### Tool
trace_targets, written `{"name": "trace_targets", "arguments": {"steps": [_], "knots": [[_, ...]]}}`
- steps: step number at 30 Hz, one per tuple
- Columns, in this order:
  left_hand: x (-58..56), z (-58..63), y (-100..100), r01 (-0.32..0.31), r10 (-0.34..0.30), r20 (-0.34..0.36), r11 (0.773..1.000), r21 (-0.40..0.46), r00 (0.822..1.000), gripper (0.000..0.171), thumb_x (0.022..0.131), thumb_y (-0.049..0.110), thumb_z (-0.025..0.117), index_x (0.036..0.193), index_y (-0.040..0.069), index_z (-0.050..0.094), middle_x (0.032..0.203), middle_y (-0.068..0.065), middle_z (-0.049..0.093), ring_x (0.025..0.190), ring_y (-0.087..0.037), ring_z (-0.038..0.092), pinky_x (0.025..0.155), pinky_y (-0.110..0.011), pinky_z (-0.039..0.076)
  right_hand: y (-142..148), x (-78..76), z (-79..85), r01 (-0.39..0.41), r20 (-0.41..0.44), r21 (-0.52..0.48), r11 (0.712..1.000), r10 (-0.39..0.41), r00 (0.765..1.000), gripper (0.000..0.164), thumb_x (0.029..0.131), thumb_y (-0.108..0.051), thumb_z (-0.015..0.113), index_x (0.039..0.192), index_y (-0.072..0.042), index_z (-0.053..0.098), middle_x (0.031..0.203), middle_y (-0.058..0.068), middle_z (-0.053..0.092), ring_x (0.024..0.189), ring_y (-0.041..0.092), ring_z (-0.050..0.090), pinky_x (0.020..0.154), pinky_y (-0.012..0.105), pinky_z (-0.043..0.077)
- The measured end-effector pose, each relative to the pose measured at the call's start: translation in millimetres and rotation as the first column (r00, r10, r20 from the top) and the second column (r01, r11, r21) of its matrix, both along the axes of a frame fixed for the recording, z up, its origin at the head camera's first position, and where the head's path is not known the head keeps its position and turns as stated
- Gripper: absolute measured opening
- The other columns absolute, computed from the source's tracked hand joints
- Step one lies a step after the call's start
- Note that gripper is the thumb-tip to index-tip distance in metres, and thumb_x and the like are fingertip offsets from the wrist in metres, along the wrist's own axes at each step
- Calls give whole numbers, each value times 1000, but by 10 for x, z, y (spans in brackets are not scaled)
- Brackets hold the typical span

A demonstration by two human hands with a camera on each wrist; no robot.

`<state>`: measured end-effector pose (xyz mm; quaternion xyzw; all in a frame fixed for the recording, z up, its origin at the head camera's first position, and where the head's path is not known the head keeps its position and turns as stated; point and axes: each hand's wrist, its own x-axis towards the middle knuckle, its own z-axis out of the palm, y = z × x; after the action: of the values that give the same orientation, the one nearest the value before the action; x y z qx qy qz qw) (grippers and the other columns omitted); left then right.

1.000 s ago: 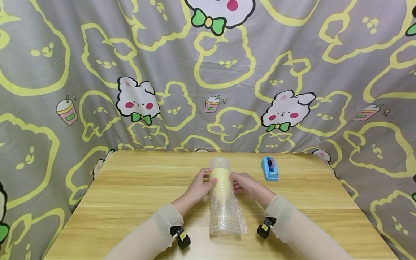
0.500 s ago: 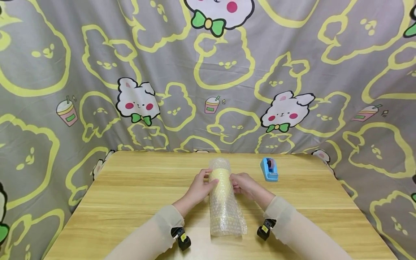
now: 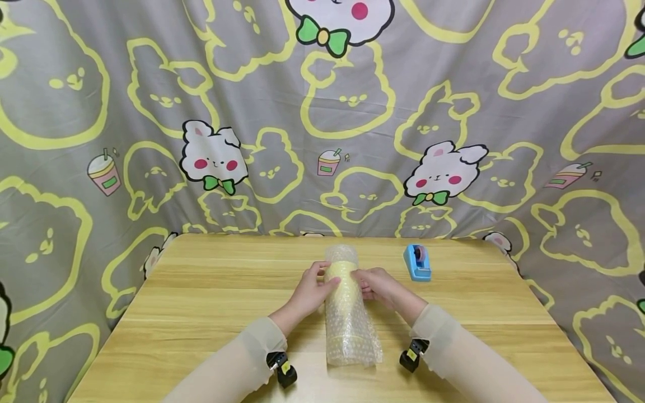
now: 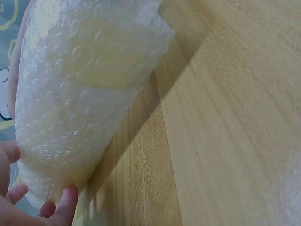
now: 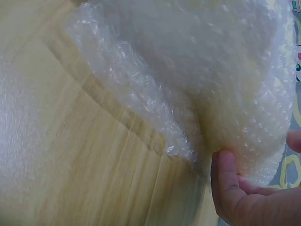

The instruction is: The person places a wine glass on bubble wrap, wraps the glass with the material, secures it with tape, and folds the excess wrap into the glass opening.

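A clear bubble wrap roll [image 3: 347, 330] lies lengthwise near the middle of the wooden table, with something pale yellow showing through its layers. My left hand [image 3: 309, 288] grips its left side, thumb on top and fingers round the far side. From the right, my right hand [image 3: 383, 285] holds the wrap with the thumb over its upper face and the fingers curled lower down. A loose flap [image 5: 141, 94] stands out from the roll in the right wrist view. In the left wrist view, the yellow thing [image 4: 101, 56] shows blurred beneath the bubbles.
A blue tape dispenser [image 3: 418, 263] with a small roll of tape stands at the back right of the table [image 3: 211, 291]. Behind and at both sides hangs a grey curtain [image 3: 282, 112] with rabbit prints.
The right thumb has shifted slightly left onto the top of the bubble wrap. Otherwise both hands and the roll stay nearly in place.
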<state>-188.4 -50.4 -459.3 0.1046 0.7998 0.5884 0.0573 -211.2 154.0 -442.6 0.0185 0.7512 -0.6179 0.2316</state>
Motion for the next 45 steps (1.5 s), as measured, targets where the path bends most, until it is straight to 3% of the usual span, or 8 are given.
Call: {"name": "trace_targets", "arguments": {"steps": [10,19,27,32,40,45], "knots": [[-15,-3,-31,9,-9,24,1000,-27,1000,51,102,26,61,146,8,44,136,-26,43,114,-38,58,86,-40,58,-13,16,12,10,-9,-2,1000,-10,1000,41,98,-24,56,115,13,58,79,1,60,71,10,58,73,26,57],[-9,-5,-44,8,-7,46,1000,-17,999,43,103,14,53,146,11,48,138,-25,42,121,-41,53,85,-41,56,-1,21,-2,21,-10,-2,1000,-21,1000,31,97,-21,55,104,8,59,77,1,56,70,11,56,74,26,57],[-5,-9,-39,10,-13,53,998,60,998,55,102,10,57,150,-2,32,133,-27,42,116,-42,57,86,-41,58,-2,41,18,46,-5,-13,999,-46,999,36,96,-20,55,110,13,58,80,4,58,72,12,58,75,27,58],[-8,-32,-36,2,-8,84,998,70,996,55,103,11,57,146,-12,33,136,-26,44,116,-39,58,86,-40,58,11,43,2,46,-4,-10,999,-46,999,41,96,-20,55,116,16,56,85,6,61,75,14,60,77,29,58],[-24,-61,-38,5,-7,96,1000,25,995,55,103,18,57,145,-11,37,130,-26,52,118,-40,56,92,-42,56,30,68,37,24,-16,-39,999,-25,1000,45,94,-24,58,115,16,54,84,6,59,73,12,59,70,25,57],[-14,-65,-41,7,-11,107,999,36,994,55,103,20,58,145,-9,37,125,-25,55,113,-36,59,90,-44,56,17,42,16,80,19,-5,997,-80,997,45,95,-20,57,122,15,51,88,8,59,75,14,59,72,27,57]]}}
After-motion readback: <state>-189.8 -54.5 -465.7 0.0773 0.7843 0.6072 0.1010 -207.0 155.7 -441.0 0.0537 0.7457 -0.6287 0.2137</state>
